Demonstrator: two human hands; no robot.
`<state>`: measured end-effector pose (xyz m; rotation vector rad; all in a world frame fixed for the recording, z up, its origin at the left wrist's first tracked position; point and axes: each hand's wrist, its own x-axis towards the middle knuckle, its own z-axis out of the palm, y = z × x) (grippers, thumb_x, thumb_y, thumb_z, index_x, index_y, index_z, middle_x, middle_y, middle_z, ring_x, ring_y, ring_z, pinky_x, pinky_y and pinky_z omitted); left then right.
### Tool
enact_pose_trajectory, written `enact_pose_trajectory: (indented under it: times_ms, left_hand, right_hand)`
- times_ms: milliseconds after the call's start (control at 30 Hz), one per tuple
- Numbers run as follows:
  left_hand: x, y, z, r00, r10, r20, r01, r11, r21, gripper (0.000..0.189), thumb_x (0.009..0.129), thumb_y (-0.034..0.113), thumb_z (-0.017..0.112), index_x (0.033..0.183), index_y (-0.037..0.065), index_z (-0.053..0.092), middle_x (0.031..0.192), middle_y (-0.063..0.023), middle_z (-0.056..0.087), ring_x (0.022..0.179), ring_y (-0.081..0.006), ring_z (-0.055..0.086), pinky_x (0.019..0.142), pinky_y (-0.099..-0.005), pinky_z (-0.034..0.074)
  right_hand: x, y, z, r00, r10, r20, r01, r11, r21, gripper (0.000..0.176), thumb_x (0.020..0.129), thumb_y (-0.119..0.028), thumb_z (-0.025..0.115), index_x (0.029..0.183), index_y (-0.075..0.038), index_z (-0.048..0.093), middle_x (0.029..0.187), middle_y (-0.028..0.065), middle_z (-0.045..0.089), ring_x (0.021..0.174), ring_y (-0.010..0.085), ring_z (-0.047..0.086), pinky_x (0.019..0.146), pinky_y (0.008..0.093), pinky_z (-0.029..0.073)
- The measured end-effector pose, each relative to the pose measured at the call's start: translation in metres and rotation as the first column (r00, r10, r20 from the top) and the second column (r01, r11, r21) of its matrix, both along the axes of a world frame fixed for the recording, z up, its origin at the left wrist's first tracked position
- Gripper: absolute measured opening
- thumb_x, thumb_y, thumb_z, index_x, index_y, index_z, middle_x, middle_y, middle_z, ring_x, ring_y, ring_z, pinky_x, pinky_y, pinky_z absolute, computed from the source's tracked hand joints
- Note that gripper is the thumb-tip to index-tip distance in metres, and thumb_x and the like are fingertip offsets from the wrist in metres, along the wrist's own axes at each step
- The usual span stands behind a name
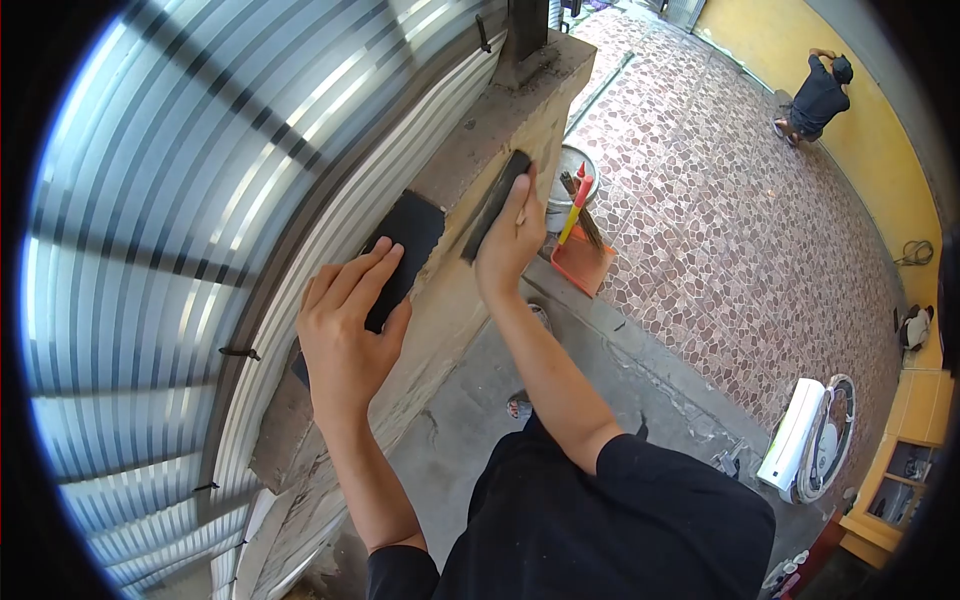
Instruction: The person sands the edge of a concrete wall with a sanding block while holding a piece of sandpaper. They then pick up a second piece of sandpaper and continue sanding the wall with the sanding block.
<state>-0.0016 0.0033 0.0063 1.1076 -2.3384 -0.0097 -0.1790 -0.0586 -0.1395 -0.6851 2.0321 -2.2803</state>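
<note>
A low wall (430,340) with a rough plastered side runs diagonally in front of me. On its top lies a flat black board (418,232), one long edge along the rough corner. My left hand (350,325) presses on this board, fingers over its face and thumb at the edge nearer me; part of the board is hidden under the hand. My right hand (512,240) is closed around a dark, narrow, flat-bladed tool (497,205) against the plastered side. The fingers' far side and the tool's handle are mostly out of sight.
Corrugated translucent sheeting (200,230) rises close on the left. Beyond the wall stand a bucket (585,165) and an orange dustpan (583,262). A white air-conditioner unit (792,432) lies to the right. Another person (818,100) crouches by the yellow wall (870,180).
</note>
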Motion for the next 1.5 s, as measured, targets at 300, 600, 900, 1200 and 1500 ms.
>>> enact_pose_trajectory:
  times_ms: [300,600,900,1200,1500]
  left_hand:
    - [0.0,0.001,0.004,1.0,-0.009,0.0,0.009,0.999,0.045,0.049,0.072,0.001,0.085,0.121,0.007,0.082,0.125,-0.0067,0.079,0.1,-0.0265,0.07,0.094,-0.0396,0.058]
    - [0.0,0.0,0.002,1.0,-0.011,0.017,0.011,0.999,0.03,0.049,0.073,0.001,0.084,0.121,0.007,0.082,0.124,-0.0073,0.08,0.1,-0.0261,0.071,0.093,-0.0394,0.058]
    - [-0.001,-0.001,0.004,1.0,-0.005,0.009,0.005,1.0,0.019,0.047,0.073,0.003,0.086,0.12,0.007,0.082,0.122,-0.0067,0.08,0.099,-0.0258,0.071,0.092,-0.0388,0.058]
    - [0.001,-0.002,0.002,0.999,-0.03,-0.041,0.03,1.0,-0.002,0.048,0.071,0.004,0.086,0.118,0.007,0.082,0.122,-0.007,0.08,0.099,-0.027,0.071,0.091,-0.0394,0.058]
    - [0.002,-0.003,0.001,0.998,-0.042,-0.039,0.042,0.999,-0.002,0.05,0.069,0.004,0.084,0.119,0.007,0.081,0.124,-0.0073,0.079,0.1,-0.0282,0.071,0.092,-0.0405,0.058]
  right_hand:
    - [-0.019,-0.009,0.013,0.98,0.113,0.161,-0.106,0.993,-0.051,0.057,0.118,-0.039,0.044,0.151,0.006,0.058,0.132,0.0179,0.072,0.114,0.0192,0.065,0.102,0.0316,0.048]
    - [-0.047,-0.033,0.016,0.998,0.016,0.061,-0.008,0.991,-0.134,0.051,0.116,-0.034,0.052,0.15,0.002,0.061,0.101,0.0185,0.069,0.089,0.0244,0.062,0.088,0.0373,0.05]
    - [0.034,0.024,-0.007,0.993,0.1,-0.056,-0.103,0.994,-0.048,0.05,0.116,-0.032,0.051,0.153,0.001,0.058,0.103,0.0187,0.07,0.096,0.0249,0.064,0.089,0.0365,0.05]
    - [0.039,0.018,-0.004,0.997,0.075,-0.007,-0.075,0.987,-0.144,0.048,0.116,-0.029,0.054,0.149,0.005,0.061,0.1,0.0192,0.069,0.092,0.0277,0.063,0.083,0.0378,0.05]
    - [-0.019,-0.009,0.022,0.997,0.019,-0.078,-0.024,0.998,-0.063,0.044,0.116,-0.023,0.053,0.15,0.005,0.06,0.101,0.0198,0.069,0.09,0.025,0.063,0.081,0.0362,0.051]
